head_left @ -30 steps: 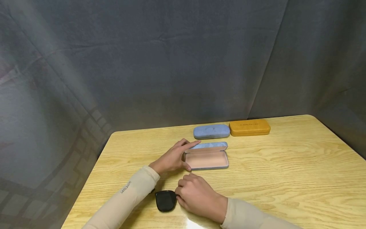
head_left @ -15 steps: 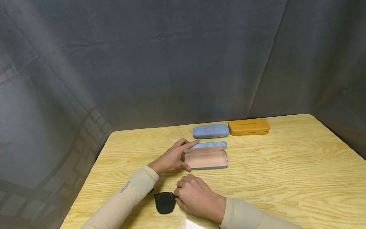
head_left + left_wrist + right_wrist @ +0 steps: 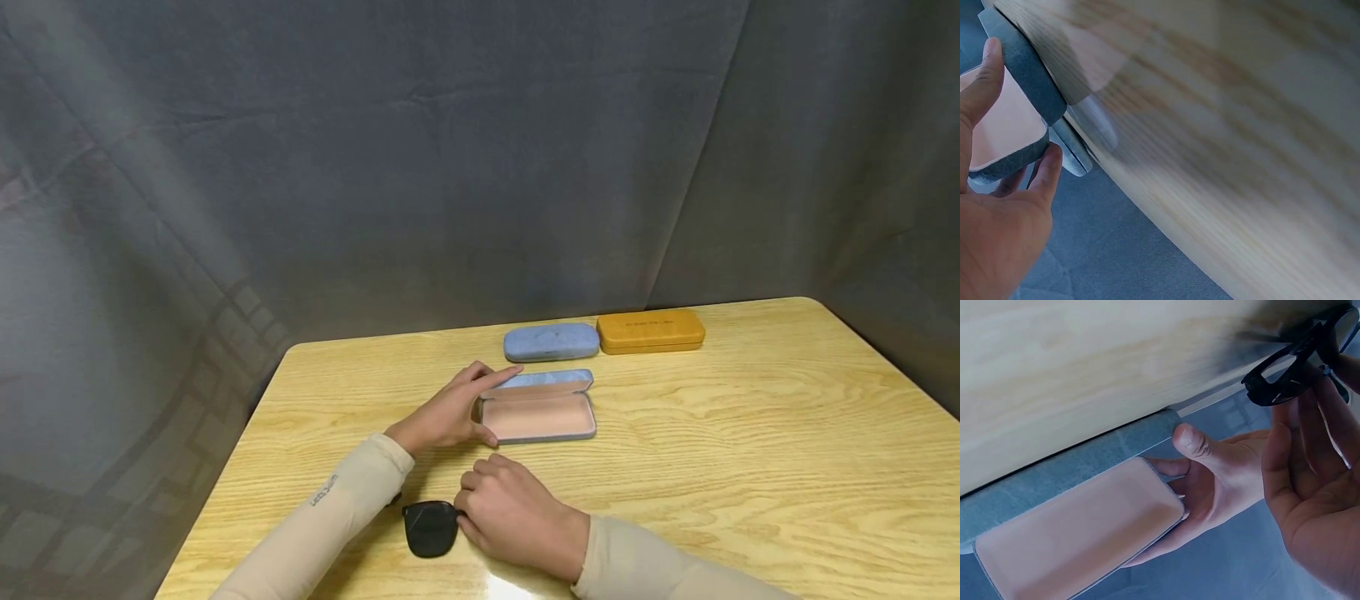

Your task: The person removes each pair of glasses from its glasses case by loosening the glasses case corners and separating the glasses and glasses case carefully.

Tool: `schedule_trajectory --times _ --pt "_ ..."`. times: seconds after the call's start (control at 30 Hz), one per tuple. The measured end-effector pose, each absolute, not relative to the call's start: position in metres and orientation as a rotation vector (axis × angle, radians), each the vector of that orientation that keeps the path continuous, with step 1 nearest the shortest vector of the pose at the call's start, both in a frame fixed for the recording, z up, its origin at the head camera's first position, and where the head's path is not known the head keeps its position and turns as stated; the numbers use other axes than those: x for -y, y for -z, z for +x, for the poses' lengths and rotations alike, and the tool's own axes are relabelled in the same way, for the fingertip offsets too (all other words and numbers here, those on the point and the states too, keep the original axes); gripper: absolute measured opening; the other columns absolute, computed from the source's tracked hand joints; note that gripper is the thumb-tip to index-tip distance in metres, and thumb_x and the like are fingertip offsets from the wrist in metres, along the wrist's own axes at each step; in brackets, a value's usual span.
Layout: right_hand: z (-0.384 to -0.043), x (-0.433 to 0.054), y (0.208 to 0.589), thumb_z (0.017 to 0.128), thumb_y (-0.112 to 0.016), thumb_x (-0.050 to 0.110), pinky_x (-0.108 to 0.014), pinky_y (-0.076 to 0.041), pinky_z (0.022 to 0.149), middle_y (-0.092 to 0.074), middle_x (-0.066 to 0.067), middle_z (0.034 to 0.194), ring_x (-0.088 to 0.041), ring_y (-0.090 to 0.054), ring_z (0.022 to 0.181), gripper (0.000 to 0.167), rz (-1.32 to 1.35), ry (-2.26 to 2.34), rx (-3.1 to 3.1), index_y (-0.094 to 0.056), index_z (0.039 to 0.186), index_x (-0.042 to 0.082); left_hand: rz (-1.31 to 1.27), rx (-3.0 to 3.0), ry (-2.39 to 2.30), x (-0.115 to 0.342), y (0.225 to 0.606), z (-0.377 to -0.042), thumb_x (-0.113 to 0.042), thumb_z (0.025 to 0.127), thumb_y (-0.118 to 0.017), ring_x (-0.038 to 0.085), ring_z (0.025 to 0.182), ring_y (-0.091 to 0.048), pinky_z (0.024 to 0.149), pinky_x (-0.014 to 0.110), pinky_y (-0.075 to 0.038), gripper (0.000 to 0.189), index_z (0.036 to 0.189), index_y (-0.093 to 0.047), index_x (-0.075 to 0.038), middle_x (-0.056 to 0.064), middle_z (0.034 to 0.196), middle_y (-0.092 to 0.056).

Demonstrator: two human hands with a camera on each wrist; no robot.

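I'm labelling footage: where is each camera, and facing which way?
Head: worn on head, facing forward and down at pale wooden table; left hand, right hand show.
Left wrist: on that wrist, facing open blue oblong pink-lined case; left hand shows.
Right wrist: on that wrist, facing black sunglasses and case; both hands show.
Wrist views share the open case.

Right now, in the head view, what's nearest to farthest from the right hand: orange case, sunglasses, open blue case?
1. Sunglasses: pinched by the right hand, on its left side.
2. Open blue case: ahead, with the left hand at its left end.
3. Orange case: farthest back, to the right.
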State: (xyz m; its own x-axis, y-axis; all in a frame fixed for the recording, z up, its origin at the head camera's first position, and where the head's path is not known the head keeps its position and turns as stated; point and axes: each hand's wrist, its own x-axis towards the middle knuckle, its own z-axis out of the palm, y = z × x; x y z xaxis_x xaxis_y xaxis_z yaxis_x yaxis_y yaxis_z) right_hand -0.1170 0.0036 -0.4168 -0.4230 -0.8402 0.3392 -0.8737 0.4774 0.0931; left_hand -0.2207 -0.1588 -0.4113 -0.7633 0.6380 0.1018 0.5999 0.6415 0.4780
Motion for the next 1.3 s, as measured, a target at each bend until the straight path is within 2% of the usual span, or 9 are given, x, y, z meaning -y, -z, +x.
schedule_trajectory --times 0.3,0.57,0.8,1.0,1.1,1.2,1.3 --pt "-0.128 -0.021 0.413 0.096 -0.062 0.044 -0.026 -0.054 0.074 -0.071 0.011 0.084 -0.004 -0.065 0.078 0.029 1.338 -0.430 2.333 -0.078 0.087 0.021 1.046 -2.770 -0.733 0.160 0.411 -0.221 -0.026 0.077 -0.085 0.016 0.094 -0.046 0.076 0.026 -0.043 0.103 0.157 -0.022 -0.042 0.003 0.123 -0.050" --pt "-0.157 -0.066 0.411 0.094 -0.066 0.041 -0.030 -0.055 0.071 -0.070 0.010 0.079 -0.006 -0.065 0.074 0.027 1.138 -0.479 2.212 -0.074 0.080 0.021 1.078 -2.744 -0.767 0.161 0.412 -0.221 -0.030 0.074 -0.086 0.017 0.106 -0.050 0.088 0.027 -0.050 0.102 0.158 -0.028 -0.031 0.003 0.123 -0.048" --pt "-0.181 -0.101 0.410 0.094 -0.067 0.035 -0.033 -0.058 0.074 -0.072 0.009 0.082 -0.010 -0.068 0.079 0.022 1.099 -0.512 2.104 -0.076 0.081 0.021 1.058 -2.734 -0.768 0.161 0.413 -0.221 -0.029 0.073 -0.087 0.018 0.101 -0.050 0.083 0.026 -0.048 0.104 0.158 -0.027 -0.032 0.000 0.124 -0.046" --pt "-0.201 -0.122 0.409 0.088 -0.074 0.024 -0.034 -0.056 0.080 -0.073 0.005 0.090 -0.014 -0.068 0.086 0.008 1.026 -0.591 2.090 -0.077 0.089 0.017 1.038 -2.747 -0.763 0.161 0.412 -0.221 -0.029 0.072 -0.087 0.018 0.104 -0.049 0.085 0.029 -0.048 0.103 0.157 -0.028 -0.035 0.002 0.125 -0.047" --pt "-0.209 -0.128 0.409 0.085 -0.077 0.021 -0.034 -0.055 0.084 -0.072 0.005 0.096 -0.014 -0.067 0.093 0.011 0.992 -0.648 2.137 -0.075 0.095 0.017 1.022 -2.732 -0.777 0.160 0.412 -0.220 -0.029 0.073 -0.087 0.018 0.104 -0.049 0.086 0.029 -0.047 0.103 0.156 -0.027 -0.038 0.003 0.126 -0.047" --pt "-0.215 -0.131 0.410 0.087 -0.076 0.025 -0.036 -0.054 0.088 -0.070 0.007 0.105 -0.014 -0.065 0.101 0.015 0.936 -0.749 2.260 -0.073 0.102 0.020 1.003 -2.722 -0.790 0.160 0.411 -0.221 -0.029 0.073 -0.087 0.018 0.104 -0.049 0.087 0.030 -0.047 0.103 0.156 -0.027 -0.041 0.002 0.128 -0.047" --pt "-0.219 -0.132 0.409 0.094 -0.069 0.034 -0.042 -0.052 0.094 -0.068 0.007 0.114 -0.016 -0.063 0.112 0.020 0.875 -0.869 2.430 -0.070 0.110 0.023 0.992 -2.721 -0.794 0.159 0.411 -0.220 -0.028 0.073 -0.088 0.018 0.106 -0.049 0.089 0.031 -0.047 0.103 0.156 -0.027 -0.040 0.002 0.129 -0.048"
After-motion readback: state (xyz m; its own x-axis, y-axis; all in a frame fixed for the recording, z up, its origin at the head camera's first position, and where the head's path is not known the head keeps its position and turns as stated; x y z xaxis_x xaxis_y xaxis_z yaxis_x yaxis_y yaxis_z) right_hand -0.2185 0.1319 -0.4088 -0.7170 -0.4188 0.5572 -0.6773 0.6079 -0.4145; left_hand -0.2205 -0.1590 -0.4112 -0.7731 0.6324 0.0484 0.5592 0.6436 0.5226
